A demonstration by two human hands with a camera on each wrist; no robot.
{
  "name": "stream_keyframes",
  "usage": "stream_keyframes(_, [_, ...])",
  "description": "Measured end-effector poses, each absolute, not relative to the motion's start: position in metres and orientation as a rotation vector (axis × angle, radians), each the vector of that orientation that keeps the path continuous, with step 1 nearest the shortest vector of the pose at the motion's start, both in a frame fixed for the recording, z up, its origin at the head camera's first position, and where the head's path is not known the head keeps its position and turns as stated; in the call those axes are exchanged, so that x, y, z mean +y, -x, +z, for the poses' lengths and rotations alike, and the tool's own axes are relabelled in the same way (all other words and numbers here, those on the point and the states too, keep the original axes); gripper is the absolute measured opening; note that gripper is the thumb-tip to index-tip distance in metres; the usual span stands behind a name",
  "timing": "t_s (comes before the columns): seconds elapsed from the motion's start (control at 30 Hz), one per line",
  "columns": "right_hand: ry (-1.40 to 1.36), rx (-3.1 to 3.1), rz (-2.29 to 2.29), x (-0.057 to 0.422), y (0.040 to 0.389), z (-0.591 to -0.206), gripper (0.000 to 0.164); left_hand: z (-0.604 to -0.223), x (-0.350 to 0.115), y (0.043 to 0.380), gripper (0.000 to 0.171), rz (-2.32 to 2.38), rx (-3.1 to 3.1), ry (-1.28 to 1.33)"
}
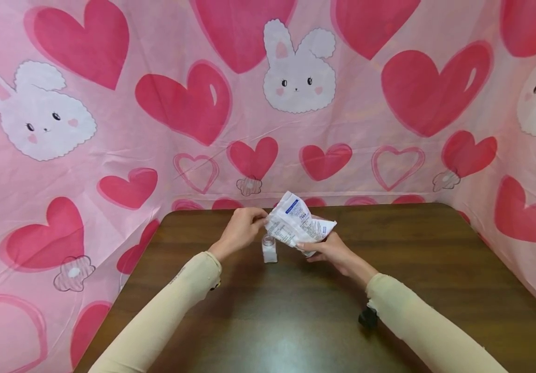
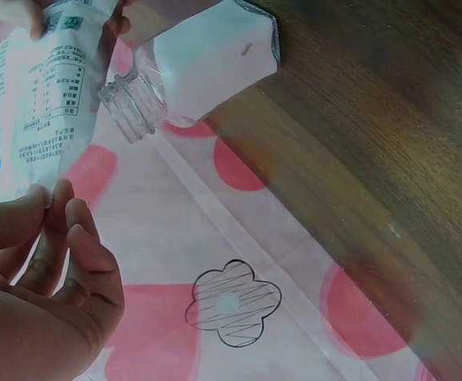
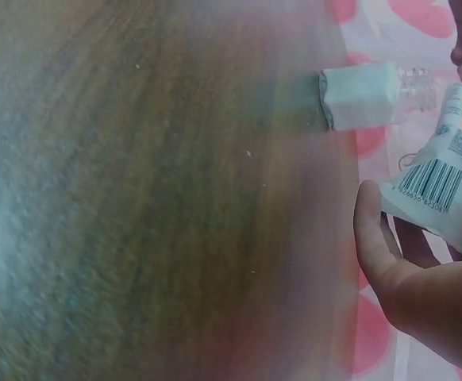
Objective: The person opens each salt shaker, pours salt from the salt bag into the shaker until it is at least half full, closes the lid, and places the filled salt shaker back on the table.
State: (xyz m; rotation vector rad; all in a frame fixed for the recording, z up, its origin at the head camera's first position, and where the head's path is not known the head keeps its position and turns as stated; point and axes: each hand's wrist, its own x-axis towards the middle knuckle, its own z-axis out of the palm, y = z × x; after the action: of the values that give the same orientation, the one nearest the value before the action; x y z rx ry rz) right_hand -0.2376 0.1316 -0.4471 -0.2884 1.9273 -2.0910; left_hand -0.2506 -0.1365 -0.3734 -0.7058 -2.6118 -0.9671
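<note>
A white printed plastic packet (image 1: 298,220) is held above the table between both hands. My left hand (image 1: 244,228) pinches one corner of it between thumb and fingertips, as the left wrist view shows. The right hand (image 1: 330,252) grips the packet's lower end, near a printed barcode (image 3: 429,184). Just below the packet, an open clear glass jar (image 1: 270,249) stands upright on the table. White powder or grains (image 2: 207,59) fill much of it up to the shoulder, and its threaded neck (image 2: 126,107) is uncapped. Whether the packet's corner is open cannot be seen.
The brown wooden table (image 1: 268,311) runs back to a pink cloth (image 1: 365,171) printed with hearts and rabbits, which hangs behind and at both sides. A small dark object (image 1: 367,317) shows beside the right sleeve. Tiny white specks lie on the table.
</note>
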Motion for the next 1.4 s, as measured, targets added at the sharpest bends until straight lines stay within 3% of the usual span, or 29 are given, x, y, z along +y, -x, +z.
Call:
stream_keyframes(0.23, [0.277,1.901,-2.089,0.131,0.234,-0.452,0.087,-0.371,-0.132,0.249,0.008,-0.951,-2.598,0.69])
stream_keyframes(0.9, [0.265,1.645,-2.126,0.141,0.226,-0.46,0.047,-0.36,-0.117,0.248,0.007,-0.947,-2.528,0.724])
stream_keyframes(1.4, [0.336,1.489,-2.179,0.158,0.218,-0.463,0.04,-0.35,-0.108,0.247,0.008,-0.915,-2.529,0.765])
